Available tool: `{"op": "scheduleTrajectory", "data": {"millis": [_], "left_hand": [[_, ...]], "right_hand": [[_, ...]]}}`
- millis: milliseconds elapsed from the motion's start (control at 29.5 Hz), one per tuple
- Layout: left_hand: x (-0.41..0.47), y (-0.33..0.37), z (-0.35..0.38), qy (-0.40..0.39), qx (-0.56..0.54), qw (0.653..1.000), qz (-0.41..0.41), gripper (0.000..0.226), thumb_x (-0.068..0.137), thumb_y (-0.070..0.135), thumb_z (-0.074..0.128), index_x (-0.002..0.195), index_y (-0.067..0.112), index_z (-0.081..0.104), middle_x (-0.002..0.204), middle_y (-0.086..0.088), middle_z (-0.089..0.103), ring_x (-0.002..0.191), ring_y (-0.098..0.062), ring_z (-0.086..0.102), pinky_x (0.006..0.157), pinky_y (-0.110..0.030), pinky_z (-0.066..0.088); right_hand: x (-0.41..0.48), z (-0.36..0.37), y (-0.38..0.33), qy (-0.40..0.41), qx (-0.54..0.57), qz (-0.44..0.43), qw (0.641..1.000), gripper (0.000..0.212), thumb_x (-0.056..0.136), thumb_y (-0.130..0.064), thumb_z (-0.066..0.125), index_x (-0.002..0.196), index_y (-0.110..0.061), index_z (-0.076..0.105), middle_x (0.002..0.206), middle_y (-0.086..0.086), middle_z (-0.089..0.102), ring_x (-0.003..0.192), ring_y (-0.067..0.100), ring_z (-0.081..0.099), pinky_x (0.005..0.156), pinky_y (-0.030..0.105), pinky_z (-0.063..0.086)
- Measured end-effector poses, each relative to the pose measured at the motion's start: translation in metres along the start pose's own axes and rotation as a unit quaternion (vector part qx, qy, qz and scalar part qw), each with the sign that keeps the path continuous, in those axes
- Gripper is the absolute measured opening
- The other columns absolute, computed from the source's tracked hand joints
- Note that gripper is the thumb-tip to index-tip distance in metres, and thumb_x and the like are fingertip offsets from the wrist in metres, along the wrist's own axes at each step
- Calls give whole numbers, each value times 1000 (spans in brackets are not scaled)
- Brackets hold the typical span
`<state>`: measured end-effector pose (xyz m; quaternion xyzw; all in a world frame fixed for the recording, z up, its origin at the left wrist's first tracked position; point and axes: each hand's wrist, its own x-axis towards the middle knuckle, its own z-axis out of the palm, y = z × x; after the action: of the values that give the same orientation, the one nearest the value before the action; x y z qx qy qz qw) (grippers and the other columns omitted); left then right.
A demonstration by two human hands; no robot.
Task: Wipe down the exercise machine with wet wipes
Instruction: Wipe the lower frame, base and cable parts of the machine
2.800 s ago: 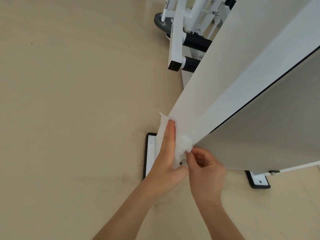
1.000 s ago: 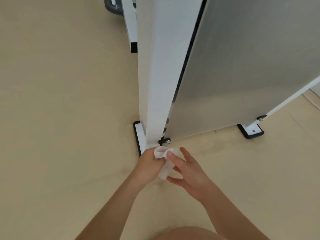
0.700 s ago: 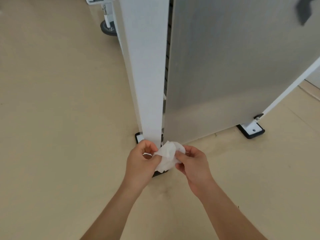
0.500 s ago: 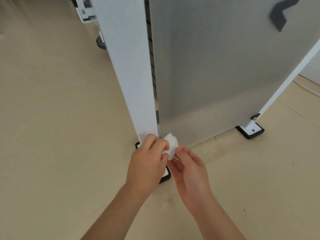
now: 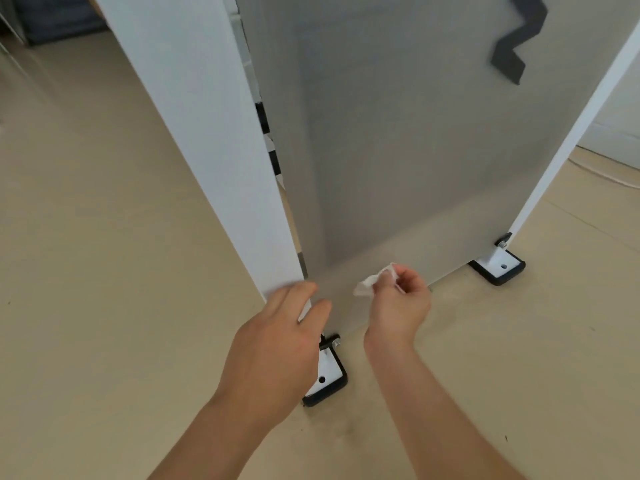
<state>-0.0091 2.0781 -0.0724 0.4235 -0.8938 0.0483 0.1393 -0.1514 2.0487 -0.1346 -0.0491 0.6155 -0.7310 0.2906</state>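
Note:
The exercise machine fills the upper view: a wide white upright post (image 5: 207,140) and, right of it, a grey shroud panel (image 5: 398,140) bearing a dark zigzag mark. My right hand (image 5: 398,303) pinches a small crumpled white wet wipe (image 5: 372,280) just in front of the panel's lower edge. My left hand (image 5: 277,344) hangs with loose fingers at the foot of the white post, its fingertips touching or nearly touching the post's bottom; it holds nothing.
A white foot plate on a black pad (image 5: 327,379) sits on the beige floor under my left hand, with a bolt beside it. A second foot pad (image 5: 498,268) stands at the right under a slim white strut (image 5: 571,133). A cable (image 5: 609,174) lies by the right wall.
The wipe passed from my left hand to my right, which carried it right to the grey panel's bottom edge. My left hand let go and opened. The view rose and shifted right.

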Motion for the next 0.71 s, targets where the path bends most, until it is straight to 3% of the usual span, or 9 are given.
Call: {"op": "scheduleTrajectory", "data": {"millis": [135, 203, 338, 372, 474, 542, 609, 677, 711], "left_hand": [[7, -3, -11, 22, -20, 1000, 6, 45, 51, -1, 77, 92, 13, 68, 107, -1, 63, 94, -16, 51, 41, -28, 48], [5, -7, -16, 16, 12, 999, 36, 46, 47, -6, 73, 90, 11, 70, 108, -6, 64, 96, -18, 49, 42, -26, 44], [5, -4, -22, 16, 62, 993, 102, 42, 66, -7, 42, 95, 8, 69, 118, -17, 61, 110, -30, 52, 81, -33, 50], [11, -2, -24, 18, 79, 990, 117, 43, 77, -6, 31, 98, 6, 68, 121, -19, 60, 113, -32, 52, 93, -36, 43], [37, 9, -36, 25, 137, 978, 156, 57, 96, -1, 11, 104, 3, 68, 129, -21, 58, 123, -36, 54, 108, -44, 32], [53, 10, -46, 22, 177, 967, 180, 48, 100, 3, 20, 104, 2, 68, 134, -20, 56, 128, -34, 51, 110, -46, 31], [65, 4, -57, 21, 222, 951, 213, 40, 99, 5, 26, 104, 4, 66, 138, -17, 53, 130, -32, 49, 113, -46, 28], [69, -3, -65, 14, 262, 935, 238, 44, 99, 4, 23, 112, 5, 65, 140, -18, 52, 130, -32, 49, 114, -46, 26], [69, -3, -66, 17, 279, 928, 245, 44, 99, 3, 23, 113, 5, 64, 138, -19, 52, 129, -33, 49, 113, -47, 27]], "right_hand": [[-63, 8, 1, -199, -77, -263, 941, 27, 88, 2, 59, 89, -24, 64, 95, -5, 60, 89, 11, 61, 75, 21, 49], [-49, 5, -2, -198, -127, -368, 900, 21, 90, -1, 57, 90, -20, 64, 95, -4, 58, 90, 9, 59, 77, 20, 48], [43, 7, -15, 106, -252, -307, 912, 24, 91, -6, 50, 86, -28, 55, 90, 7, 61, 82, 23, 58, 77, 42, 49], [49, 8, -18, 123, -245, -271, 923, 21, 89, -5, 48, 86, -25, 54, 90, 9, 59, 82, 25, 57, 77, 44, 48], [2, 19, -12, -56, -132, -266, 953, 14, 91, 1, 45, 92, -11, 51, 86, -2, 56, 80, 18, 55, 75, 30, 46], [-36, 18, -1, -165, -90, -302, 935, 10, 95, 5, 46, 96, -4, 50, 89, -1, 54, 80, 16, 52, 76, 29, 45], [-38, 10, 2, -229, -115, -419, 871, 18, 88, 10, 53, 97, -5, 55, 99, 0, 50, 86, 18, 51, 81, 30, 46], [0, 3, 1, -197, -130, -477, 846, 22, 86, 7, 52, 99, -10, 59, 104, 3, 52, 95, 15, 51, 89, 25, 45], [21, 0, -8, -153, -105, -450, 874, 22, 88, 4, 52, 99, -13, 61, 102, 6, 55, 95, 13, 51, 90, 28, 46]]}}
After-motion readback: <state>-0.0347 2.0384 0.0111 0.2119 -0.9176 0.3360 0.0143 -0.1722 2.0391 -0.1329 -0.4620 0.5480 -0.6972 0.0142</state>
